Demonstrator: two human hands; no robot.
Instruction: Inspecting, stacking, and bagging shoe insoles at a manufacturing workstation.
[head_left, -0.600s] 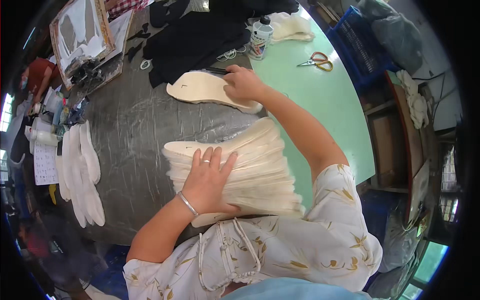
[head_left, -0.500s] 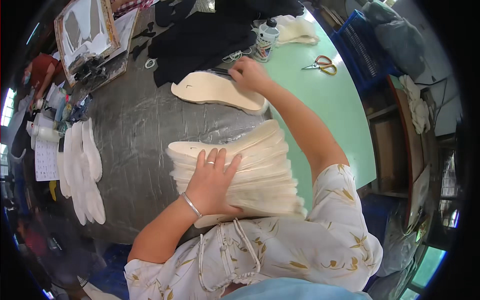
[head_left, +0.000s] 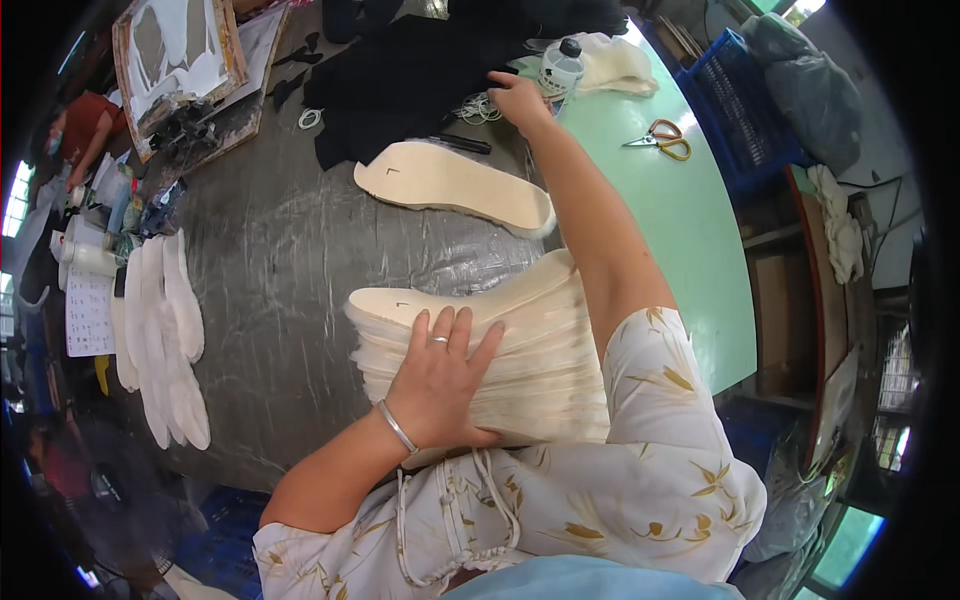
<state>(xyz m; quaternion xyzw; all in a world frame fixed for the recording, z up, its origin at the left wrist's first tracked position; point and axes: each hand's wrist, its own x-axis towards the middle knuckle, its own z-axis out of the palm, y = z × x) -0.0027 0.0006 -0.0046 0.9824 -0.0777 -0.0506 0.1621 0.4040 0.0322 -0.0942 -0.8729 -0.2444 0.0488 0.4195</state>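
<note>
Right hand [head_left: 518, 100] has left the single insole [head_left: 452, 186], fingers now curled beyond it; left hand [head_left: 440, 385] lies spread flat on the insole stack [head_left: 530, 350].

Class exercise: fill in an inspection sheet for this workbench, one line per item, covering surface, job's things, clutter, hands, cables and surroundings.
Surface: grey wrinkled sheet; pale green tabletop on the right.
Job's things: stack of cream foam insoles; single cream insole lying apart.
Clutter: orange-handled scissors, clear plastic bottle, black fabric pieces, row of white insoles.
Hands: left hand flat on the stack; right hand reaching beside the bottle, fingers' hold unclear.
Cables: nothing seen.
Surroundings: blue plastic crate; another person far left.
</note>
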